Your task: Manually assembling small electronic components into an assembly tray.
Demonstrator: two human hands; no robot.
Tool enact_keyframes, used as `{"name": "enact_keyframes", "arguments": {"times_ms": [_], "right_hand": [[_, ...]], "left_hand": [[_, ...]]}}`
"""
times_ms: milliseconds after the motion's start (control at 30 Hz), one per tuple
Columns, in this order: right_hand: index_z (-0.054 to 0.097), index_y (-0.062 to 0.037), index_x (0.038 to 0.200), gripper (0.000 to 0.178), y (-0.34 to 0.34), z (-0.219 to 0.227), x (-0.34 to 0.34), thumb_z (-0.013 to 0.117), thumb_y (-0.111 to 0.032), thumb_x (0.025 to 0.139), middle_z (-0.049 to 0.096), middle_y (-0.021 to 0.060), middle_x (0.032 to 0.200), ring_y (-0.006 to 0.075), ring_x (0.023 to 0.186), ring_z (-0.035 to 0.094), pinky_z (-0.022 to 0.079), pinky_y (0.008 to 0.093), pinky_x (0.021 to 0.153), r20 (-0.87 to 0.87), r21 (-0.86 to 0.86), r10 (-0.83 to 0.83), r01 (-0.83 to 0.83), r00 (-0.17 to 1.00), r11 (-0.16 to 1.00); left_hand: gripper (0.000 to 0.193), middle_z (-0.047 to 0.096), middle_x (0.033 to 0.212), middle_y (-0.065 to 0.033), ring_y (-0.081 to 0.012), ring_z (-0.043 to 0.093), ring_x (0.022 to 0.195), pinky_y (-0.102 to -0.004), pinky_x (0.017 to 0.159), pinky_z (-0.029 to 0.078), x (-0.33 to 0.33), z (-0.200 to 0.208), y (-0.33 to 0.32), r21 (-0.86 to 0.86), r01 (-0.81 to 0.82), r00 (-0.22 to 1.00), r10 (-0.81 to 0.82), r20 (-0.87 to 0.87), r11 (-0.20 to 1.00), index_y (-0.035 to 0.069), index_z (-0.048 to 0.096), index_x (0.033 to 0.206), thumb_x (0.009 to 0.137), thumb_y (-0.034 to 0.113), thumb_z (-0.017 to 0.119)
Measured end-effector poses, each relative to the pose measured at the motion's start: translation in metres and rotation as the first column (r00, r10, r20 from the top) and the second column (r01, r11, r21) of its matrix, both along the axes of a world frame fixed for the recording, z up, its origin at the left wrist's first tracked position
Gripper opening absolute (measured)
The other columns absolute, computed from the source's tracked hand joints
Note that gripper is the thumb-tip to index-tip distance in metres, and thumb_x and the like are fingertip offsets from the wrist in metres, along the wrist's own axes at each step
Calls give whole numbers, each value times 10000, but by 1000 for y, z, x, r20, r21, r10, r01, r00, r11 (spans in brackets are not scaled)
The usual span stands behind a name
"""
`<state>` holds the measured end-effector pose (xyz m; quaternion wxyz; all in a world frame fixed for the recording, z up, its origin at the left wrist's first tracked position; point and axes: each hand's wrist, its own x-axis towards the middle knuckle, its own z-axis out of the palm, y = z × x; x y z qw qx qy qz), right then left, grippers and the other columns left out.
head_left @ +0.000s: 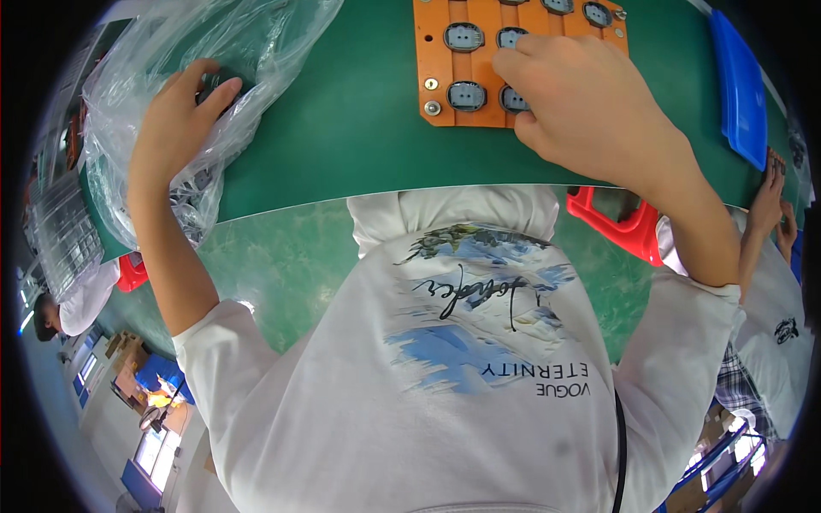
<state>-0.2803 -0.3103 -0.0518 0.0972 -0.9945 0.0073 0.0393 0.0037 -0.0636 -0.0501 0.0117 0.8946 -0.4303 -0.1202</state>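
Observation:
Over the near edge of an orange fixture plate (440, 67), my right hand (590, 103) reaches down with thumb and fingers curled round a grey oval part (514, 99) seated in it. More dark-rimmed grey oval parts (466, 96) sit in the plate's recesses, some hidden by the hand. At the left, my left hand (175, 120) is at a clear plastic bag (282, 51), its thumb and fingers bent round a small dark part (224, 91). The bag's film blurs that part's shape. Small grey pieces (192, 201) show through the lower bag.
The plate and bag rest on a green table (359, 111). A blue tray (737, 90) stands at the right edge. Stacked clear trays (64, 231) lie at the far left. A red stool (620, 227) is below the table edge. Another person's hands (770, 201) are at the right.

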Motion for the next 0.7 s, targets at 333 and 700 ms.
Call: {"name": "enact_keyframes", "arguments": {"times_ms": [333, 700], "right_hand": [[571, -22, 908, 207, -25, -11, -8, 718, -136, 818, 554, 123, 814, 315, 755, 582, 455, 421, 676, -8, 419, -48, 47, 999, 907], [617, -30, 925, 137, 36, 16, 107, 642, -135, 842, 585, 127, 883, 322, 842, 599, 472, 405, 753, 541, 419, 104, -374, 835, 827]], "left_hand": [[289, 693, 972, -147, -311, 666, 901, -398, 802, 513, 22, -13, 3, -158, 31, 999, -35, -18, 987, 37, 648, 1075, 840, 202, 682], [393, 676, 1021, -171, -322, 649, 870, -406, 765, 508, 1, 6, 16, -73, 198, 970, -206, -131, 978, 47, 679, 1132, 767, 180, 739]]}}
